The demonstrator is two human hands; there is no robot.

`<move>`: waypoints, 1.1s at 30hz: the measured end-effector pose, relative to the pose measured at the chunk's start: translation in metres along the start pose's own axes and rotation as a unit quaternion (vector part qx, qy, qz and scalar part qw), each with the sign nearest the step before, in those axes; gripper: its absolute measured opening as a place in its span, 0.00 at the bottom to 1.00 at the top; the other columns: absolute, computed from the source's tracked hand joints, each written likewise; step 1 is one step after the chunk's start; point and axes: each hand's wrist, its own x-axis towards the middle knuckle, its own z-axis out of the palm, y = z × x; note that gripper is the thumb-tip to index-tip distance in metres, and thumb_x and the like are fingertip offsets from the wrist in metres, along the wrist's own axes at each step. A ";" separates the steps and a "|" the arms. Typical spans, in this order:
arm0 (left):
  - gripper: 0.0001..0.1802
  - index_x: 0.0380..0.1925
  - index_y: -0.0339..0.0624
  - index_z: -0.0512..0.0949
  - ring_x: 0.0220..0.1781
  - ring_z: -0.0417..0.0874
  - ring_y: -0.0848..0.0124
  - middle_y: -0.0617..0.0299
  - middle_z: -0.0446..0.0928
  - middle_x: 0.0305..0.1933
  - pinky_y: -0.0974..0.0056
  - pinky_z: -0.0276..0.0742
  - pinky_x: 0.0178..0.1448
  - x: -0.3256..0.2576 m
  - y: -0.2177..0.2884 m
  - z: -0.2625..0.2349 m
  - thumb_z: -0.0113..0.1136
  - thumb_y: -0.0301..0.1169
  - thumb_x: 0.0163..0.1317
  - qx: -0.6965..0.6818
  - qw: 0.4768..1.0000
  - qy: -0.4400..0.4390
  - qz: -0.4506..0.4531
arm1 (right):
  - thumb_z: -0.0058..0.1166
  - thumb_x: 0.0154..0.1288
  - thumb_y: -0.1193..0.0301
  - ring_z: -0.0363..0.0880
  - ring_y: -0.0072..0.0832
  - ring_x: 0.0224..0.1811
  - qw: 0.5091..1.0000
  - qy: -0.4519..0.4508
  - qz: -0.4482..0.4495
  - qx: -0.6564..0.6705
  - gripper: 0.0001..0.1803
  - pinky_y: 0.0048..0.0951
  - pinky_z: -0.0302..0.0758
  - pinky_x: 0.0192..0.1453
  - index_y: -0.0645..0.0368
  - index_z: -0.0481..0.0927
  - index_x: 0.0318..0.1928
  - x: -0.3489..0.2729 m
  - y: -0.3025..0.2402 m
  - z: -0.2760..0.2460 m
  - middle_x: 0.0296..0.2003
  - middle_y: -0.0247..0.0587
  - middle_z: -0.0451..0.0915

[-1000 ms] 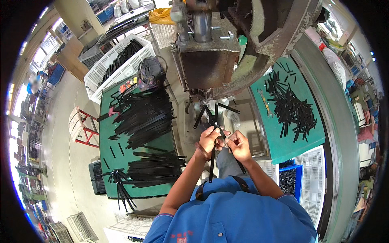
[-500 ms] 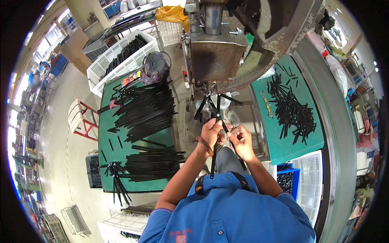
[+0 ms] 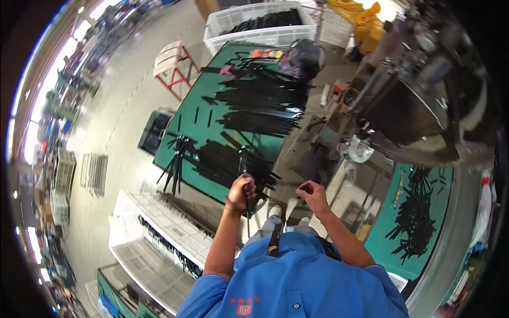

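My left hand (image 3: pixel 242 192) is closed around a set of joined black strips (image 3: pixel 243 159), which stick out above and below the fist over the near edge of the left green table (image 3: pixel 186 127). Lying next to it on that table is a pile of long black strips (image 3: pixel 222 165). A bundle of joined black strips (image 3: pixel 181 151) rests at the table's near left corner. My right hand (image 3: pixel 314 197) is in front of my body with fingers loosely bent and apart, and nothing shows in it.
At right stands a heavy press machine (image 3: pixel 408 111). Beyond it, a second green table (image 3: pixel 379 233) carries a heap of short black strips (image 3: pixel 416 217) and a wrench (image 3: pixel 398 193). White crates (image 3: pixel 159 265) sit at lower left; a red-framed stool (image 3: pixel 172 66) stands farther off.
My view has turned left. My hands have parted: the left carried the joined strips from below the press to the left table, while the right let go of them.
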 end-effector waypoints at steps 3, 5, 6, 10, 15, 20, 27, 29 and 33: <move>0.07 0.27 0.46 0.69 0.26 0.67 0.72 0.65 0.66 0.25 0.68 0.63 0.29 -0.046 -0.004 -0.035 0.52 0.36 0.54 -0.111 0.990 -0.038 0.079 | 0.59 0.52 0.75 0.76 0.21 0.26 0.996 -0.024 -0.013 -0.085 0.06 0.24 0.72 0.28 0.63 0.77 0.30 0.038 0.024 0.022 0.23 0.37 0.78; 0.09 0.33 0.43 0.71 0.28 0.70 0.69 0.61 0.69 0.30 0.61 0.69 0.35 -0.070 -0.010 -0.049 0.50 0.34 0.55 -0.137 0.985 -0.028 0.100 | 0.58 0.51 0.77 0.74 0.21 0.24 0.980 -0.016 -0.119 -0.158 0.04 0.25 0.70 0.27 0.63 0.76 0.28 0.074 0.033 0.047 0.22 0.36 0.77; 0.09 0.35 0.42 0.70 0.27 0.70 0.69 0.61 0.69 0.30 0.62 0.70 0.34 -0.079 -0.012 -0.055 0.50 0.33 0.57 -0.107 0.987 0.008 0.123 | 0.58 0.49 0.77 0.75 0.25 0.25 0.967 -0.032 -0.180 -0.180 0.05 0.27 0.71 0.29 0.62 0.76 0.27 0.092 0.035 0.060 0.23 0.38 0.77; 0.17 0.45 0.35 0.67 0.23 0.73 0.73 0.60 0.72 0.30 0.69 0.73 0.29 -0.104 -0.012 -0.065 0.48 0.38 0.66 -0.015 0.978 0.113 0.175 | 0.61 0.45 0.73 0.73 0.43 0.44 0.871 -0.094 -0.253 -0.410 0.08 0.40 0.70 0.45 0.57 0.74 0.26 0.143 0.041 0.118 0.38 0.41 0.75; 0.18 0.47 0.35 0.67 0.23 0.75 0.74 0.60 0.73 0.29 0.69 0.78 0.30 -0.118 0.008 -0.077 0.46 0.39 0.67 0.039 0.972 0.095 0.210 | 0.60 0.47 0.76 0.69 0.46 0.49 0.816 -0.044 -0.231 -0.529 0.10 0.43 0.71 0.48 0.57 0.74 0.31 0.151 0.068 0.158 0.45 0.43 0.70; 0.17 0.46 0.33 0.67 0.22 0.75 0.71 0.59 0.71 0.25 0.67 0.76 0.28 -0.116 0.037 -0.090 0.47 0.37 0.67 0.045 0.972 0.062 0.224 | 0.58 0.50 0.77 0.74 0.47 0.34 0.837 -0.010 -0.229 -0.497 0.10 0.45 0.71 0.39 0.59 0.69 0.30 0.168 0.076 0.144 0.30 0.46 0.72; 0.17 0.45 0.34 0.69 0.18 0.76 0.73 0.59 0.75 0.24 0.74 0.69 0.22 -0.082 0.082 -0.128 0.48 0.38 0.66 0.137 0.969 0.052 0.200 | 0.57 0.50 0.75 0.74 0.46 0.35 0.820 -0.046 -0.263 -0.507 0.10 0.42 0.70 0.36 0.59 0.67 0.29 0.172 0.057 0.117 0.31 0.45 0.73; 0.16 0.44 0.35 0.69 0.20 0.74 0.72 0.56 0.75 0.26 0.69 0.71 0.24 -0.063 0.100 -0.156 0.45 0.38 0.67 0.205 0.953 0.105 0.194 | 0.57 0.51 0.75 0.74 0.46 0.35 0.824 -0.043 -0.266 -0.499 0.10 0.42 0.70 0.36 0.58 0.68 0.30 0.170 0.051 0.110 0.30 0.44 0.73; 0.11 0.41 0.40 0.68 0.23 0.78 0.59 0.51 0.77 0.28 0.59 0.73 0.26 0.003 0.158 -0.236 0.43 0.35 0.66 0.560 0.710 0.391 0.169 | 0.58 0.50 0.77 0.78 0.34 0.25 0.940 -0.057 -0.135 -0.307 0.08 0.31 0.74 0.29 0.62 0.73 0.31 0.168 0.037 0.089 0.25 0.43 0.77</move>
